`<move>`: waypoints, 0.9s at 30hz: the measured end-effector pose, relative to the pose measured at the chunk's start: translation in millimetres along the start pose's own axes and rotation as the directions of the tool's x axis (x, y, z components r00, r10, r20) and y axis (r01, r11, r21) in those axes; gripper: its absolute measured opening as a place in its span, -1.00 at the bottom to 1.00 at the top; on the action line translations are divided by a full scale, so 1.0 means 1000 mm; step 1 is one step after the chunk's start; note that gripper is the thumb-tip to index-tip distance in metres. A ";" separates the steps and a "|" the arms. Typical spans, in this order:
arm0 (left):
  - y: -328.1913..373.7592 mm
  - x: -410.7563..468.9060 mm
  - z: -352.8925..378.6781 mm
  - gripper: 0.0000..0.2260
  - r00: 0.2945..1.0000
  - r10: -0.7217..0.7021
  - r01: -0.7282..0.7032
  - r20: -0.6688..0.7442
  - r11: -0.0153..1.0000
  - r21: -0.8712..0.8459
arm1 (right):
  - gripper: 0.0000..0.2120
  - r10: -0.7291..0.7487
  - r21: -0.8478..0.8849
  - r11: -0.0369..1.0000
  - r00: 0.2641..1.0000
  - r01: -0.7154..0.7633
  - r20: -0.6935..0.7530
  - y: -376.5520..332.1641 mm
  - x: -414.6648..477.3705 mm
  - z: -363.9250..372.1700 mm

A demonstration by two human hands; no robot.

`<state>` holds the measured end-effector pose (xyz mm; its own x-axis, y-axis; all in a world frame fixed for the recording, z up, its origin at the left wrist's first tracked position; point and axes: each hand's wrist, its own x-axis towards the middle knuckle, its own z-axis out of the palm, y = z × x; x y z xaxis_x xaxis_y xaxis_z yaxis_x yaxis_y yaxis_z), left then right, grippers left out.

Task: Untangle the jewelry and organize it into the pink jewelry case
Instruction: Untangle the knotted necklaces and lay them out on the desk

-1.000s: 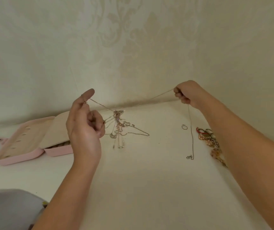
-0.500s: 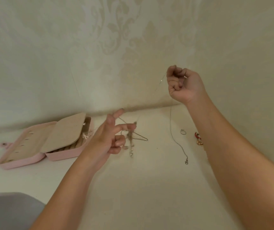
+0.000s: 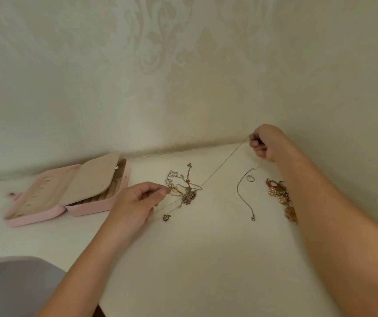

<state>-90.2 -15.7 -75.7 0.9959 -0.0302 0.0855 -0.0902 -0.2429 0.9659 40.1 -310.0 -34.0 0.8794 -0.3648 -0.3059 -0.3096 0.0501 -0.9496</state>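
The case [image 3: 35, 217] is pale pink outside, with a beige lining and a beige flap [image 3: 92, 177]. The table [image 3: 206, 259] is plain white. The wall [image 3: 183, 65] is cream with a faint damask pattern. The tangle [image 3: 184, 188] mixes gold and silver chains; the thin chain [image 3: 243, 193] is silver. The beaded pile [image 3: 279, 195] is pearly gold with red and green. A grey surface [image 3: 12, 287] shows at the lower left.

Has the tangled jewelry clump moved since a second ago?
Yes. The clump, earlier hanging above the table, now lies on it, right of the pink jewelry case.
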 end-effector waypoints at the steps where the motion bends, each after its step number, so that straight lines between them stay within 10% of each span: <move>1: -0.002 -0.002 -0.001 -0.86 1.000 0.004 -0.005 0.023 0.999 0.040 | -0.69 -0.016 -0.173 0.985 0.999 0.010 -0.033 -0.005 -0.002 -0.002; 5: -0.006 -0.010 -0.001 -0.81 0.995 0.057 -0.076 0.085 0.967 0.243 | -0.65 -0.135 -0.753 0.653 0.991 0.086 -0.005 -0.016 -0.013 -0.009; 9: 0.000 -0.017 0.000 -0.73 0.973 0.079 -0.158 0.218 0.914 0.374 | -0.83 -0.240 -0.921 0.257 0.942 0.293 0.233 -0.007 -0.030 0.009; 15: 0.016 -0.007 0.004 -0.82 0.973 0.178 -0.231 0.150 0.814 0.532 | -0.89 -0.317 -0.458 0.348 0.563 0.818 0.763 0.025 -0.092 0.041; 27: 0.019 0.033 0.053 -0.97 0.967 0.144 -0.256 0.212 0.593 0.764 | -0.97 -0.376 -0.568 0.225 0.608 0.792 0.699 0.076 -0.106 0.048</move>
<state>-59.8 -73.0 -67.2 0.9479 -0.2700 0.1693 -0.3147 -0.8766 0.3640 -59.4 -222.4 -76.9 0.9041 0.4092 0.1233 0.4214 -0.8055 -0.4167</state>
